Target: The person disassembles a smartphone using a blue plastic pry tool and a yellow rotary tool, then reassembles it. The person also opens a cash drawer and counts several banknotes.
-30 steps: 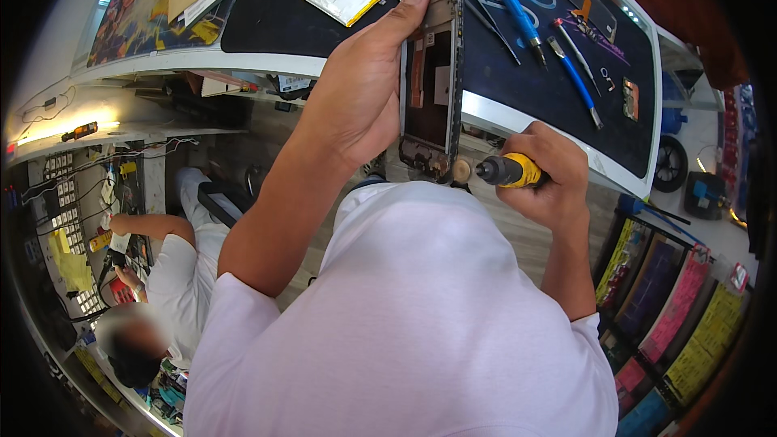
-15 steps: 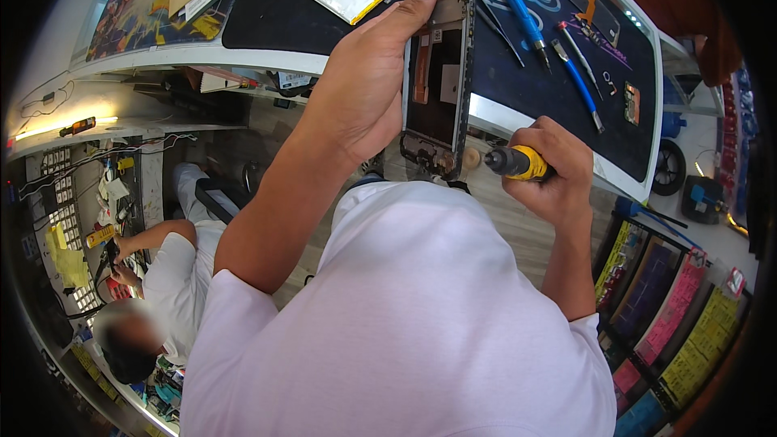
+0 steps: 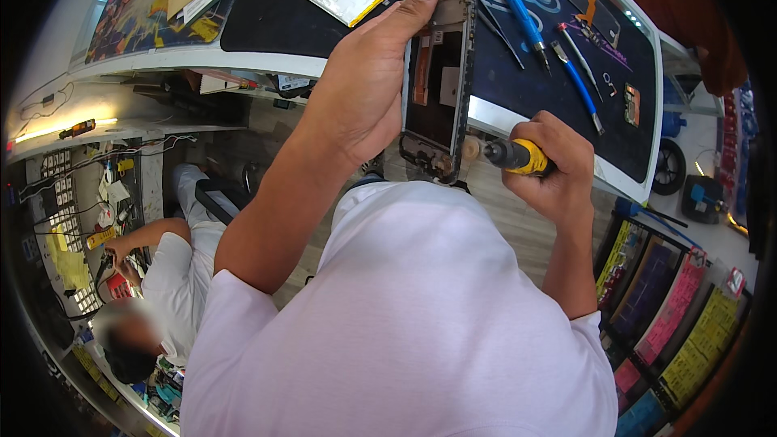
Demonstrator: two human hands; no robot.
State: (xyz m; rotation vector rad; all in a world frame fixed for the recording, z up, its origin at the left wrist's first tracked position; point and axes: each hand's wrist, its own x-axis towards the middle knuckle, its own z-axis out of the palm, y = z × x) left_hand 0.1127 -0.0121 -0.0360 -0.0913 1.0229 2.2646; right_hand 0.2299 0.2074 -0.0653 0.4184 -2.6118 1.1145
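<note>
An opened phone (image 3: 438, 73) is clamped in the left hand (image 3: 364, 85); a screwdriver (image 3: 511, 154), gripped by the right hand (image 3: 550, 163), could slip and gouge the board.

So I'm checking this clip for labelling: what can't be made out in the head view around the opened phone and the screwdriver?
- Yellow-and-black screwdriver: its tip is too small to see where it meets the opened phone frame; the right hand covers its handle end.
- Phone's left edge and back: hidden by the left hand.
- Small parts on the dark work mat: too small to identify.
- The person's lap: blocked by their white shirt.
</note>
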